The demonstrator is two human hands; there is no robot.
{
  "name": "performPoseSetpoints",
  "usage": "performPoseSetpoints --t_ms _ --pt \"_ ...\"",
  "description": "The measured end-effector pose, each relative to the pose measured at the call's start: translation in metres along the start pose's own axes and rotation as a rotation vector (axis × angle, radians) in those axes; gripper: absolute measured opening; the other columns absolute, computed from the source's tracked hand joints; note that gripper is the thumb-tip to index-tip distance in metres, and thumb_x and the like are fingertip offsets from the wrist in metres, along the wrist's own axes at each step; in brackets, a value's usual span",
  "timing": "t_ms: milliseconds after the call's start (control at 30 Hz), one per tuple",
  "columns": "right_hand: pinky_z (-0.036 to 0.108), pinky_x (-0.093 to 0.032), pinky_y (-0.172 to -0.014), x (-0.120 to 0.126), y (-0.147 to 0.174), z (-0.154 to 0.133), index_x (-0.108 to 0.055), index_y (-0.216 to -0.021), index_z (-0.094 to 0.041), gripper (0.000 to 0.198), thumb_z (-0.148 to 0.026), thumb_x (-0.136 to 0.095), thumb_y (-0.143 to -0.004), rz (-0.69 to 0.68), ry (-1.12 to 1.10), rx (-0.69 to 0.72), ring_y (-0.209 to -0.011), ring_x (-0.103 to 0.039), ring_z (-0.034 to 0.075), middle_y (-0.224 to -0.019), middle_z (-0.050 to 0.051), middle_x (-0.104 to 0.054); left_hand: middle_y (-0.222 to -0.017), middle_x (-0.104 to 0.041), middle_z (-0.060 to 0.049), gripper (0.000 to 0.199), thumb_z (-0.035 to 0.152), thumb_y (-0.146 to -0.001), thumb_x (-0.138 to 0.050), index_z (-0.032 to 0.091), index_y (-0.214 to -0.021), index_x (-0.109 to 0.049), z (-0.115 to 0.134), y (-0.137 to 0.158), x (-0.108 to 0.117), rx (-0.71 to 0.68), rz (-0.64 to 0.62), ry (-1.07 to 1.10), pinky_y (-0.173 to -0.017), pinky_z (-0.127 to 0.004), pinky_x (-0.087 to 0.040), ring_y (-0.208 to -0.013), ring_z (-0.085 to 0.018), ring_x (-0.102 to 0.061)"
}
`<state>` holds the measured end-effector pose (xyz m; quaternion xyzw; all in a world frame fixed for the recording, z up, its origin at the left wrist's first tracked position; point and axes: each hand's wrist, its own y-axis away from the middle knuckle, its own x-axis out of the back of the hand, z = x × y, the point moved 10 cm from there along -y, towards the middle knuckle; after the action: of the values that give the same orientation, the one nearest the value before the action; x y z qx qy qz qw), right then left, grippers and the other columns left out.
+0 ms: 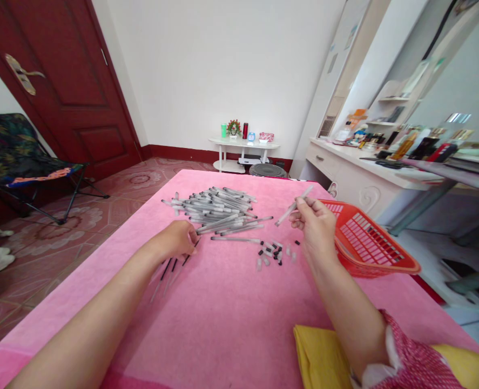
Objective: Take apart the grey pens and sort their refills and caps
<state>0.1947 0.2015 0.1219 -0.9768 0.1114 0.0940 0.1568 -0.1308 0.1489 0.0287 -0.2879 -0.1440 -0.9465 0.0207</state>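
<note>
My left hand (179, 239) is closed at the left of the pink-covered table, fingertips pinched on a thin dark ink refill (187, 259). Just below it lie several loose refills (167, 268). Raised on the right, my right hand (317, 224) grips a clear pen barrel (287, 213) between thumb and fingers, tilted up to the right. A big heap of clear pens with dark ends (217, 208) lies between and beyond the hands. One pen (236, 239) rests apart in front of the heap. Small clear caps and black plugs (272, 252) are scattered left of my right wrist.
A red plastic basket (379, 243) stands right of my right hand, at the table's edge. Folded yellow cloth (320, 351) lies under my right forearm. The pink tablecloth (223, 319) covers the table. Beyond are a white side table (239, 142), a dresser (356, 167) and a folding chair (18, 146).
</note>
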Motion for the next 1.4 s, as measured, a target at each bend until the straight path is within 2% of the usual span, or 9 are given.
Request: performPoseSetpoints --t_ms 200,400,500,600,767,967,1133,1300,1400 --pt "0.022 -0.04 -0.04 0.005 -0.013 -0.019 -0.052 -0.099 -0.016 0.036 -0.037 -0.058 -0.071 -0.082 0.252 0.117 -0.045 -0.054 0.011 -0.064 0.0 -0.059 -0.034 -0.054 -0.003 0.016 0.01 -0.038 -0.07 0.017 -0.047 -0.058 -0.029 -0.001 -0.001 0.12 -0.109 -0.083 -0.032 -0.02 -0.034 -0.029 -0.018 -0.051" --pt "0.042 -0.044 -0.069 0.06 -0.035 -0.063 -0.056 -0.104 -0.018 0.037 -0.036 -0.055 -0.071 0.179 1.083 0.326 -0.077 -0.06 0.026 -0.078 0.009 -0.065 -0.031 -0.051 -0.006 0.019 0.017 -0.045 -0.071 0.017 -0.037 -0.054 -0.014 0.013 0.009 0.12 -0.094 -0.34 -0.037 -0.026 -0.035 -0.029 -0.018 -0.048" --pt "0.047 -0.042 -0.07 0.089 -0.049 -0.055 -0.06 -0.1 -0.018 0.037 -0.039 -0.056 -0.07 0.223 1.379 0.158 -0.085 -0.058 0.033 -0.081 0.014 -0.063 -0.037 -0.055 -0.007 0.017 0.021 -0.051 -0.068 0.018 -0.04 -0.056 0.004 0.009 0.017 0.021 0.022 -0.471 -0.043 -0.026 -0.036 -0.037 -0.02 -0.053" --pt "0.048 -0.042 -0.067 0.105 -0.059 -0.036 -0.064 -0.097 -0.02 0.034 -0.036 -0.056 -0.068 0.169 1.508 0.008 -0.084 -0.058 0.034 -0.083 0.015 -0.062 -0.061 -0.066 -0.008 0.009 0.027 -0.061 -0.063 0.02 -0.056 -0.065 0.03 0.007 0.02 -0.121 0.231 -0.665 -0.052 -0.026 -0.037 -0.06 -0.023 -0.062" --pt "0.049 -0.041 -0.063 0.107 -0.063 -0.021 -0.068 -0.091 -0.021 0.03 -0.032 -0.059 -0.064 0.107 1.533 -0.005 -0.078 -0.057 0.035 -0.078 0.015 -0.062 -0.1 -0.066 -0.007 0.027 0.03 -0.077 -0.05 0.025 -0.098 -0.066 0.052 0.009 0.001 -0.246 0.414 -0.8 -0.065 -0.027 -0.041 -0.087 -0.023 -0.061" --pt "0.048 -0.039 -0.067 0.086 -0.05 -0.037 -0.068 -0.096 -0.019 0.037 -0.042 -0.057 -0.069 0.037 1.493 0.029 -0.082 -0.056 0.035 -0.087 0.018 -0.062 -0.105 -0.064 -0.005 0.036 0.017 -0.079 -0.044 0.026 -0.109 -0.061 0.041 0.003 -0.008 -0.232 0.421 -0.894 -0.07 -0.026 -0.042 -0.095 -0.021 -0.059" --pt "0.038 -0.041 -0.068 0.031 -0.027 -0.061 -0.067 -0.092 -0.02 0.031 -0.041 -0.051 -0.075 -0.026 1.381 0.313 -0.085 -0.057 0.028 -0.095 0.013 -0.061 -0.099 -0.064 -0.004 0.03 0.019 -0.08 -0.044 0.027 -0.102 -0.064 0.041 0.003 -0.005 -0.265 0.441 -0.892 -0.065 -0.025 -0.041 -0.091 -0.02 -0.059" --pt "0.028 -0.043 -0.07 -0.031 0.006 -0.016 -0.065 -0.093 -0.02 0.024 -0.032 -0.052 -0.077 -0.37 1.087 0.356 -0.074 -0.058 0.016 -0.093 0.006 -0.064 -0.096 -0.062 -0.004 0.031 0.015 -0.081 -0.041 0.026 -0.096 -0.065 0.067 0.019 -0.009 -0.423 0.499 -0.865 -0.061 -0.025 -0.038 -0.09 -0.019 -0.056" --pt "0.028 -0.043 -0.076 -0.062 0.034 0.018 -0.058 -0.113 -0.02 0.041 -0.031 -0.058 -0.074 -0.616 0.988 0.344 -0.088 -0.059 0.018 -0.11 0.009 -0.06 -0.093 -0.062 -0.003 0.028 0.016 -0.081 -0.043 0.026 -0.094 -0.066 0.087 0.033 -0.02 -0.577 0.492 -0.822 -0.062 -0.027 -0.039 -0.089 -0.019 -0.053"
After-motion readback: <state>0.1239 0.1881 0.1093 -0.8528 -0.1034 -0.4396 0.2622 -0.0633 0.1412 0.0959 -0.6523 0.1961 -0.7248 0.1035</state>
